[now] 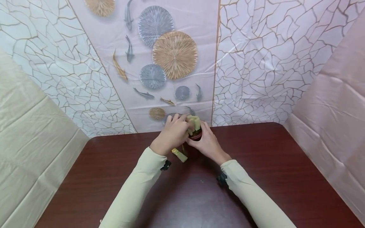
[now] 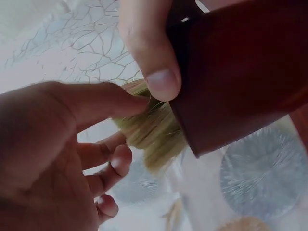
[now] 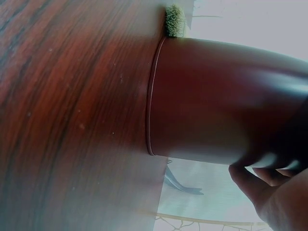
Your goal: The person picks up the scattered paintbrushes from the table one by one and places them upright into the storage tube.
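A dark red-brown cylindrical cup [image 3: 207, 101] stands upright on the table, with several brushes in it, their pale yellow-green bristles [image 1: 194, 122] poking out of the top. My right hand [image 1: 209, 144] grips the cup near its rim, thumb on the near side. At the mouth of the cup my left hand [image 1: 174, 133] pinches the bristles [image 2: 161, 137] of a brush between thumb and fingers. The handles are hidden inside the cup. Left of the cup, a flat brush [image 1: 180, 155] with pale bristles and a yellow band lies or leans low; its handle is mostly hidden.
The dark red wooden table [image 1: 199, 196] ends just behind the cup. A patterned cloth backdrop [image 1: 248, 63] rises beyond that edge, and plain cream cloth [image 1: 37, 148] hangs on both sides.
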Demonstrator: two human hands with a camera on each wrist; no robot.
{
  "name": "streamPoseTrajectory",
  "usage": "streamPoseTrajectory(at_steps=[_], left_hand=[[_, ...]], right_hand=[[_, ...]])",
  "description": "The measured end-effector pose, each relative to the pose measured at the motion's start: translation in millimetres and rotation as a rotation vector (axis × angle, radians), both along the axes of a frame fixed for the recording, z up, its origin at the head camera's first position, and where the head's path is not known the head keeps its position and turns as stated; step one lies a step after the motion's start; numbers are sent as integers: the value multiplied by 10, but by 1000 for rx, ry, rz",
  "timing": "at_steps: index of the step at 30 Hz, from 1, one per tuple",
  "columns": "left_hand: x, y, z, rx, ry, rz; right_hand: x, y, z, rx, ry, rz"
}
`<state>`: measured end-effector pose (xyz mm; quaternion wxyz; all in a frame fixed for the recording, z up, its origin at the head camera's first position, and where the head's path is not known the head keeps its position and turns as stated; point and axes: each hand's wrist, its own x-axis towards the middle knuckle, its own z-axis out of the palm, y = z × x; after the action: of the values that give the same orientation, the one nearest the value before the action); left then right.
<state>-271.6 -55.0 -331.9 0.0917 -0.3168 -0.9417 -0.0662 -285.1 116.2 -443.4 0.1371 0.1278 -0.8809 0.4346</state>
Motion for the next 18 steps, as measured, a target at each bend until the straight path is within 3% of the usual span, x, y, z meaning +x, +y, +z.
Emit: streamPoseTrajectory(at_steps=[5, 9, 13, 18], left_hand=[[-57, -224, 14, 288, -24, -10], [-186, -467, 6, 477, -69, 18], [-371, -681, -125, 429, -220, 4], [-565, -856, -508, 266, -371, -35]], right_hand=[[4, -29, 13, -6, -4, 1], [3, -28, 15, -22, -5, 12], [0, -17, 2, -20, -4, 3], [10, -29, 1, -10, -16, -5]])
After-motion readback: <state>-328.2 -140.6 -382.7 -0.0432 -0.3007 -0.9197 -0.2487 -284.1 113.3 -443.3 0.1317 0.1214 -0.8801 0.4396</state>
